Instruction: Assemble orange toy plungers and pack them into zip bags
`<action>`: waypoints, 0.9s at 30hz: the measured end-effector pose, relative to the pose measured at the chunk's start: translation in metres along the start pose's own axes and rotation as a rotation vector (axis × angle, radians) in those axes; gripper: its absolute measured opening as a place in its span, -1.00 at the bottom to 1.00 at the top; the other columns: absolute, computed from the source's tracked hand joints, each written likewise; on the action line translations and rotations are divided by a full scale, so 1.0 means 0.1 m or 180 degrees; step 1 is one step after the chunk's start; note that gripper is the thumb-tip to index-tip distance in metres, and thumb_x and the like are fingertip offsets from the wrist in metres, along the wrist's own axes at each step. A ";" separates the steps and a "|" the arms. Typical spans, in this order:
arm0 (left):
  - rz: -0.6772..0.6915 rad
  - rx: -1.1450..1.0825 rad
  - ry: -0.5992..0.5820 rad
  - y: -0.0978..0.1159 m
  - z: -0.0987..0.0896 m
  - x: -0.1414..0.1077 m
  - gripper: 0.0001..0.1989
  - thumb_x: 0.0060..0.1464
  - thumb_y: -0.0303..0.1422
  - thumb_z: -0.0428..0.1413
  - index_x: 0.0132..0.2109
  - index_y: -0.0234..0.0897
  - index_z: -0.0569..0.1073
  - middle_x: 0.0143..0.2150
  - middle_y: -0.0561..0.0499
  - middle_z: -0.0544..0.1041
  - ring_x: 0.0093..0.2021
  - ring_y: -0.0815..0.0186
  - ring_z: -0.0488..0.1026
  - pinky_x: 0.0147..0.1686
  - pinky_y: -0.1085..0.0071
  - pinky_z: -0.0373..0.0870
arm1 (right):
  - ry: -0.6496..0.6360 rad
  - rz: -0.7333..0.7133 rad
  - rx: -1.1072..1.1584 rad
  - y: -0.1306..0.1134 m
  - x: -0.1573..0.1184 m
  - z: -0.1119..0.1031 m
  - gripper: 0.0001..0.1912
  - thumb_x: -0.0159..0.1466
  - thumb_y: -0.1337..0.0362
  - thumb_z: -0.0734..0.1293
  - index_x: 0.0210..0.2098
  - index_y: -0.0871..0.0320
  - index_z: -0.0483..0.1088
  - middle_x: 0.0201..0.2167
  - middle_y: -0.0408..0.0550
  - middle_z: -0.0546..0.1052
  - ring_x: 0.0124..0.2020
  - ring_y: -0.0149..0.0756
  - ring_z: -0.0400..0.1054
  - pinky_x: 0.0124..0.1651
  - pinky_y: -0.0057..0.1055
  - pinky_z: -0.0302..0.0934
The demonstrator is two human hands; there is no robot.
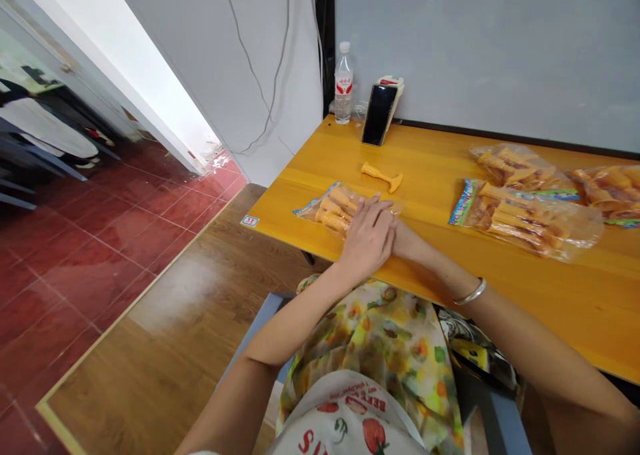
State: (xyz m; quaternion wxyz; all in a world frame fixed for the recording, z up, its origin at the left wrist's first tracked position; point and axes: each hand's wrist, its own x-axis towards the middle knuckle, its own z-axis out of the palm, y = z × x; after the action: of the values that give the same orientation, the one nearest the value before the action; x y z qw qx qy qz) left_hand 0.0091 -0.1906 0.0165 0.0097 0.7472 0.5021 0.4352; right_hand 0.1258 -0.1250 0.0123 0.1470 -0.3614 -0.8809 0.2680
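A clear plastic bag (313, 209) with a colourful printed end lies near the table's left front edge, with several orange ribbed handles inside. My left hand (367, 235) rests flat over the bag's right end, fingers stretched out, on top of my right hand. Of my right hand (400, 239), mostly the back near the wrist shows; its fingers are hidden beneath the left one. Just beyond the hands lies a loose orange plastic piece (383, 177) with a ribbed handle and a curved crosspiece, like a toy hammer. Neither hand touches it.
More bags of orange pieces, one nearer (525, 218) and others behind, lie on the right of the yellow table (430, 158). A water bottle (343, 85) and a propped phone (380, 113) stand at the back by the grey panel. A number label (250, 221) marks the left corner.
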 end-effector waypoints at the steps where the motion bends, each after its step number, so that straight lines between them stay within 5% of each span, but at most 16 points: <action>1: -0.0037 0.0011 0.0001 -0.02 -0.02 -0.01 -0.84 0.37 -0.43 -0.11 -0.07 -0.24 0.36 0.17 -0.20 0.48 0.40 0.11 0.26 0.45 -0.06 0.11 | 0.0019 0.0013 0.0260 0.01 -0.03 -0.02 -0.60 0.38 0.13 0.15 0.13 0.01 0.43 -0.06 0.06 0.59 -0.02 -0.08 0.45 -0.01 -0.19 0.38; 7: -0.0297 0.0081 0.0066 -0.18 -0.14 -0.07 -0.84 0.38 -0.36 -0.10 -0.16 -0.22 0.35 0.16 -0.20 0.48 0.38 0.11 0.28 0.42 -0.07 0.15 | 0.0636 0.0791 0.1456 0.16 -0.61 -0.33 -0.46 0.16 -0.10 0.39 0.03 0.03 0.37 -0.29 -0.09 0.52 -0.47 -0.35 0.32 -0.41 -0.38 0.29; 14: -0.0257 0.0195 -0.0096 -0.26 -0.09 -0.28 -0.82 0.37 -0.26 -0.05 -0.16 -0.22 0.39 0.15 -0.18 0.50 0.32 0.10 0.35 0.39 -0.03 0.19 | 0.1614 0.0869 -0.0317 0.34 -1.27 -0.65 -0.61 0.31 -0.10 0.29 -0.05 0.01 0.45 -0.48 -0.09 0.41 -0.54 -0.28 0.24 -0.44 -0.31 0.20; 17: -0.0209 0.0359 -0.0404 -0.28 -0.02 -0.34 -0.80 0.34 -0.22 0.00 -0.10 -0.24 0.41 0.18 -0.19 0.49 0.37 0.03 0.29 0.41 -0.07 0.14 | 0.1626 0.0450 -0.0930 0.34 -1.32 -0.54 -0.65 0.37 -0.01 0.25 -0.06 0.07 0.49 -0.32 0.02 0.48 -0.45 -0.28 0.35 -0.35 -0.31 0.29; 21: -0.0150 0.0706 -0.0742 -0.34 0.02 -0.33 -0.76 0.30 -0.25 0.04 0.00 -0.29 0.43 0.30 -0.22 0.41 0.47 -0.09 0.10 0.43 -0.11 0.05 | 0.1111 0.0016 -0.0818 0.30 -1.23 -0.36 -0.66 0.42 0.07 0.23 0.05 0.08 0.45 -0.16 0.08 0.50 -0.38 -0.28 0.42 -0.27 -0.30 0.38; 27: -0.0297 0.0844 -0.0843 -0.43 -0.06 -0.34 -0.77 0.26 -0.39 0.02 0.02 -0.29 0.44 0.35 -0.18 0.37 0.51 -0.13 -0.01 0.43 -0.17 0.01 | 0.0891 -0.0294 -0.1105 0.43 -0.91 -0.43 -0.59 0.44 0.32 0.11 0.18 0.09 0.42 0.03 0.13 0.49 0.01 -0.13 0.44 0.08 -0.19 0.36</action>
State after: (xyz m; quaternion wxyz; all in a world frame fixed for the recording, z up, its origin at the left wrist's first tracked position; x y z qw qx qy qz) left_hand -0.0311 -0.1974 -0.0209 -0.0027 0.7687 0.5834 0.2622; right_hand 0.2323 -0.1491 0.0168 0.2155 -0.3743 -0.9004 0.0526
